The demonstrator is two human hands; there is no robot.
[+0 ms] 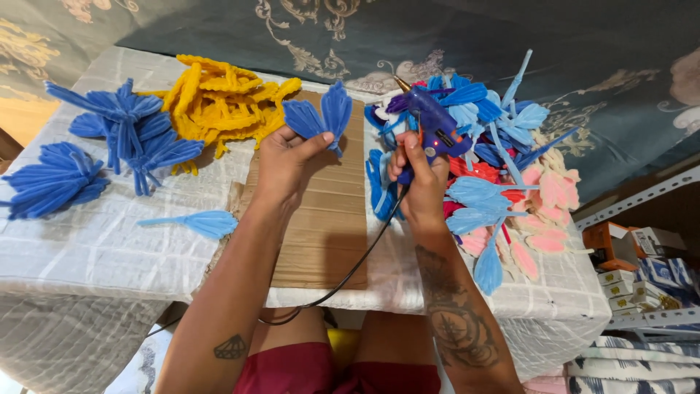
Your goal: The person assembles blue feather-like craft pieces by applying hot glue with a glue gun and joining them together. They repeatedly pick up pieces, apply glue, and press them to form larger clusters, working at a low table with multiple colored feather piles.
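Over a cardboard sheet (324, 219) on the cloth-covered counter (87, 248), the left hand (281, 157) pinched two dark blue pipe-cleaner petals (321, 117) above the sheet's far edge. Just right of the sheet, the right hand (419, 175) closed its grip around a blue glue gun (434, 124), nozzle toward the petals.

a dark blue pipe-cleaner piece (321, 117) of two fuzzy leaf-shaped lobes stands upright, fanned out above the left fingertips, its stem pinched between them. a blue glue gun (432, 124) sits gripped in the right fingers, its brass nozzle tilted up-left just beyond them, black cord trailing below.
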